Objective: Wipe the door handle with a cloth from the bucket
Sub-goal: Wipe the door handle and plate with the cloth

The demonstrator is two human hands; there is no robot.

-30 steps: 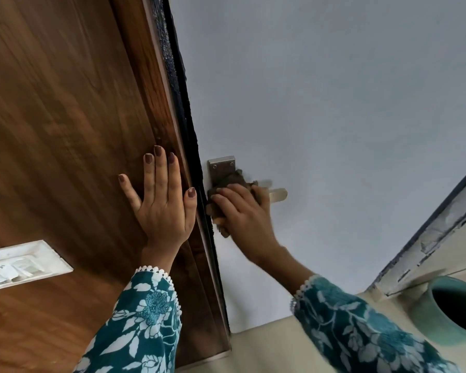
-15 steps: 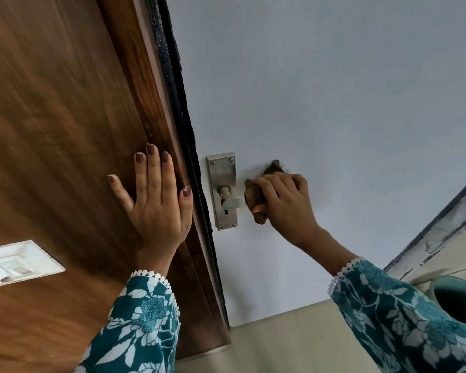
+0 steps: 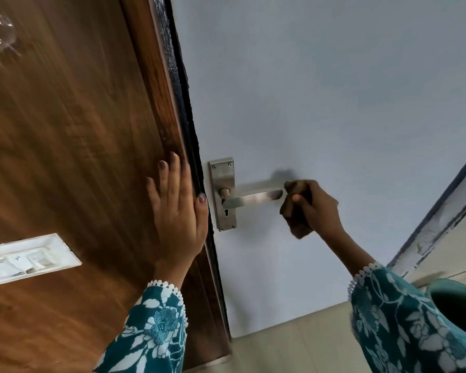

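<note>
I see R hand (image 3: pixel 316 208) w/ grip pinching brown cloth (image 3: pixel 296 211) at tip of door handle (image 3: pixel 253 197) on pale door (image 3: pixel 320 103). L hand (image 3: pixel 178 211) spread flat on wood frame (image 3: pixel 65 130). Teal bucket (image 3: pixel 441 300) lower right.

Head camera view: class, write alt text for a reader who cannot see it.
A person's right hand holds a brown cloth at the tip of a metal door handle on a pale door. The left hand rests flat on wood panelling.
</note>
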